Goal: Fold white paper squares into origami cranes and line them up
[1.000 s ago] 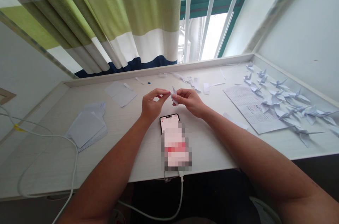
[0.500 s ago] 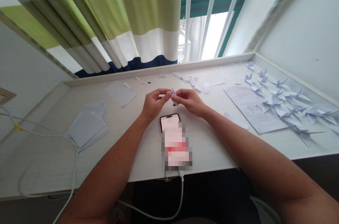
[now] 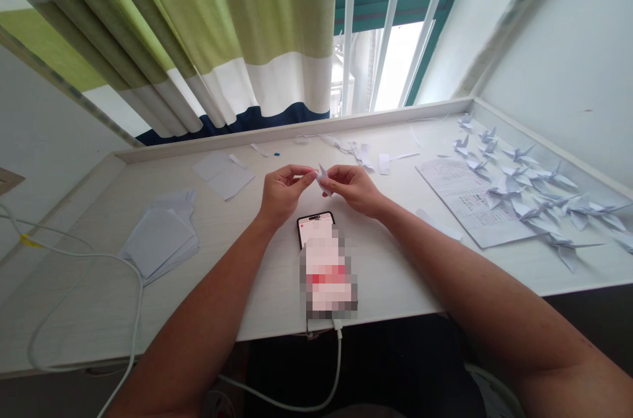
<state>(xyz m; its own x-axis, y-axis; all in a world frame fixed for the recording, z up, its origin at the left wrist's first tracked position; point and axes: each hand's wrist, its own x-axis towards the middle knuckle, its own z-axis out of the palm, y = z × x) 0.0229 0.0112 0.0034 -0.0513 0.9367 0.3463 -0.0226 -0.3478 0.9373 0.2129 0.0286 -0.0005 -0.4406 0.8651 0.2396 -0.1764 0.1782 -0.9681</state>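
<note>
We hold a small folded paper (image 3: 321, 184) up in front of us, just above the desk (image 3: 277, 260) and beyond the top end of the phone (image 3: 316, 225). Our right hand (image 3: 357, 191) grips it, thumb on the near face and fingers curled behind. Our left hand (image 3: 281, 192) is narrowed to a pinch, thumb and forefinger closed at the paper's left side; how much they cover we cannot tell.

To work this piece well, we do best to let the right hand steady the body while the left moves only the part it pinches. We should press close to the crease, lightly and evenly, since thin paper would probably tear or buckle if we pulled at a tip. Keeping both wrists low and the fingertips near each other should help us line up the layers, and a firm squeeze along the fold should leave it sharp.

The piece is white, small and made of several layers, as far as we can judge. One slim point stands up between our hands, and a wider part shows below it, beside the right thumb. Its finer creases are too small to read. Over to our right, white paper birds (image 3: 564, 245) lie in a loose group, some on a printed sheet (image 3: 469, 204).
</note>
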